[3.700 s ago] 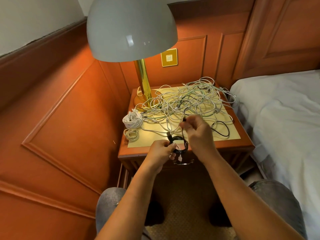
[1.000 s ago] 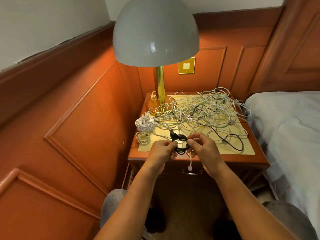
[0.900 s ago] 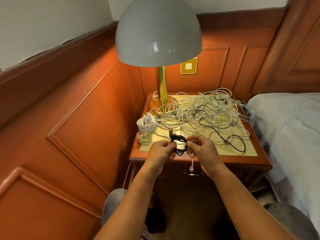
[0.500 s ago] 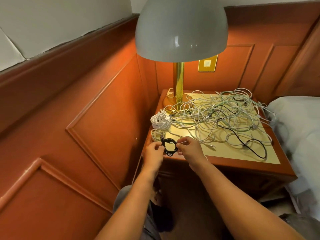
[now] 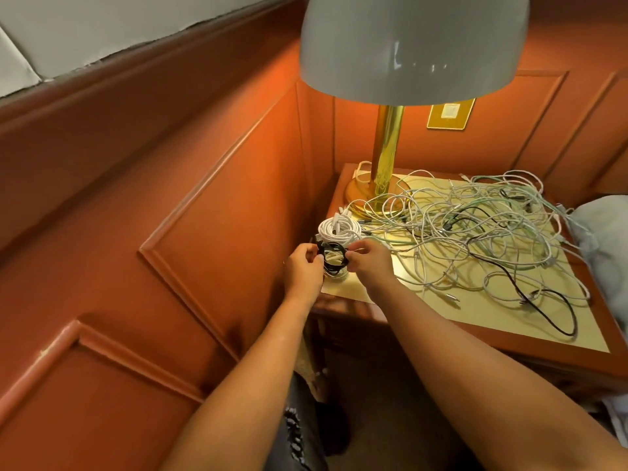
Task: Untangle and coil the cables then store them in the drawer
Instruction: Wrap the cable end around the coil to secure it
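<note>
At the near left corner of the nightstand (image 5: 441, 338), I have both hands on a small black coil (image 5: 334, 258) of cable: my left hand (image 5: 303, 268) pinches its left edge with curled fingers, and my right hand (image 5: 368, 263) pinches its right edge, thumb and fingertips closed on the loops. The coil hangs between the two hands, just above a small pale coil (image 5: 336, 274) that lies on the tabletop and is partly hidden beneath it. Just beyond, a thicker white coil (image 5: 339, 230) sits wound up near the left edge of the table. To the right, a large tangle (image 5: 475, 232) of white and pale green cables sprawls across the yellow inlay, with one loose black cable (image 5: 530, 294) snaking through it toward the near right edge. A brass lamp (image 5: 387, 154) with a grey dome shade stands at the far left of the table, some of the white loops lying against its base. A grey bed edge (image 5: 608, 239) shows at far right. The front of the nightstand is in shadow, and I cannot tell where its drawer lies.
</note>
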A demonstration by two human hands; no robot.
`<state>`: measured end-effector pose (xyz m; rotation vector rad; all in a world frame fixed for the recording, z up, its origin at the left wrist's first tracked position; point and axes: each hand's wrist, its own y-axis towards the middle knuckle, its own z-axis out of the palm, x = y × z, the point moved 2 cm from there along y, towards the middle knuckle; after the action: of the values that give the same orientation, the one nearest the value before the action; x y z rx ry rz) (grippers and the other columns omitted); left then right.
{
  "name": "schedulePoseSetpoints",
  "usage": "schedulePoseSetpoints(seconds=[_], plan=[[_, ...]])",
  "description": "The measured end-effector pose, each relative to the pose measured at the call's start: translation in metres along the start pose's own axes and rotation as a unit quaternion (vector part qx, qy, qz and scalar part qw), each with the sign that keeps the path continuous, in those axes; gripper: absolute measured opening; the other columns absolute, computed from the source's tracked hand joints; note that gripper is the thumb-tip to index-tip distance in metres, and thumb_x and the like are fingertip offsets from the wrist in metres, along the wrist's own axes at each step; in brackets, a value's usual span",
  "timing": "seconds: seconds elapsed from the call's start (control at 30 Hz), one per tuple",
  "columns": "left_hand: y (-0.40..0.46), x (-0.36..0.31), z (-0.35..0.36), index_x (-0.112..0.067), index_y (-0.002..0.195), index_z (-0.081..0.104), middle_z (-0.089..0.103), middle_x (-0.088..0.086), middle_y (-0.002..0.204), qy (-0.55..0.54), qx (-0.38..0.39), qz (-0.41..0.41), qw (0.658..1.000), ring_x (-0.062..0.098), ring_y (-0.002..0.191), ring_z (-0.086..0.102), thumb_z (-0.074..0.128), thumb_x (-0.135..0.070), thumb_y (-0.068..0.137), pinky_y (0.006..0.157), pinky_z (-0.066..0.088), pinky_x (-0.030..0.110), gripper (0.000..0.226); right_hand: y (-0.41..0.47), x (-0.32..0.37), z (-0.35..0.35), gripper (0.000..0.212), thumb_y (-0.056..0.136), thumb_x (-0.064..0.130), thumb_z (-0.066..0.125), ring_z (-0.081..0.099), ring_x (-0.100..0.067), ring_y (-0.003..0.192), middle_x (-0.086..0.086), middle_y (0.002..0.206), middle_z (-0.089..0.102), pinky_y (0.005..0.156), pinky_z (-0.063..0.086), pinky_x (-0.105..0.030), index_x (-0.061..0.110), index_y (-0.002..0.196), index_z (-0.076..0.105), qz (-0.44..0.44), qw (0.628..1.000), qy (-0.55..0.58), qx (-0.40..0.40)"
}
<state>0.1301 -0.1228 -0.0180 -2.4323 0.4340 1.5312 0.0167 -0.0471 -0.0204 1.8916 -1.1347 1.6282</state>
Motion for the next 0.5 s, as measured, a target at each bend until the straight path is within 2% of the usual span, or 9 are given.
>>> schedulePoseSetpoints(seconds=[0.1, 0.27, 0.4, 0.5], plan=[[0.011, 0.007, 0.002, -0.007, 0.105, 0.068, 0.068, 0.01, 0.103, 0.021, 0.002, -0.01, 1.0, 0.023, 0.091, 0.062, 0.061, -0.009, 0.088, 0.073, 0.043, 0.024, 0.019, 0.01, -0.005, 0.008, 0.018, 0.082, 0.005, 0.066, 0.067, -0.033, 0.083, -0.011, 0.083, 0.068, 0.08, 0.056, -0.052, 0.021, 0.074, 0.063, 0.005, 1.0, -0.015, 0.0], [0.016, 0.018, 0.003, -0.009, 0.106, 0.067, 0.067, 0.006, 0.1, 0.034, 0.021, -0.016, 0.999, 0.017, 0.089, 0.058, 0.062, -0.013, 0.09, 0.071, 0.039, 0.021, 0.018, 0.017, -0.014, 0.015, 0.02, 0.082, 0.007, 0.065, 0.067, -0.031, 0.088, -0.01, 0.087, 0.069, 0.082, 0.056, -0.047, 0.025, 0.074, 0.062, 0.021, 0.999, -0.03, 0.0], [0.017, 0.022, 0.006, -0.008, 0.109, 0.065, 0.061, 0.0, 0.094, 0.025, 0.025, -0.009, 0.999, 0.013, 0.086, 0.055, 0.06, -0.013, 0.092, 0.056, 0.035, 0.011, 0.018, 0.018, -0.016, 0.013, 0.011, 0.084, 0.012, 0.066, 0.066, -0.026, 0.087, -0.007, 0.09, 0.069, 0.081, 0.055, -0.041, 0.022, 0.082, 0.065, 0.013, 0.999, -0.052, -0.001], [0.019, 0.022, 0.007, -0.008, 0.112, 0.064, 0.06, 0.0, 0.096, 0.014, 0.035, -0.017, 0.999, 0.012, 0.088, 0.054, 0.059, -0.012, 0.093, 0.065, 0.037, 0.016, 0.019, 0.019, -0.016, 0.012, 0.009, 0.084, 0.012, 0.065, 0.066, -0.026, 0.088, -0.008, 0.091, 0.069, 0.082, 0.056, -0.043, 0.021, 0.087, 0.067, 0.007, 0.998, -0.06, 0.0]])
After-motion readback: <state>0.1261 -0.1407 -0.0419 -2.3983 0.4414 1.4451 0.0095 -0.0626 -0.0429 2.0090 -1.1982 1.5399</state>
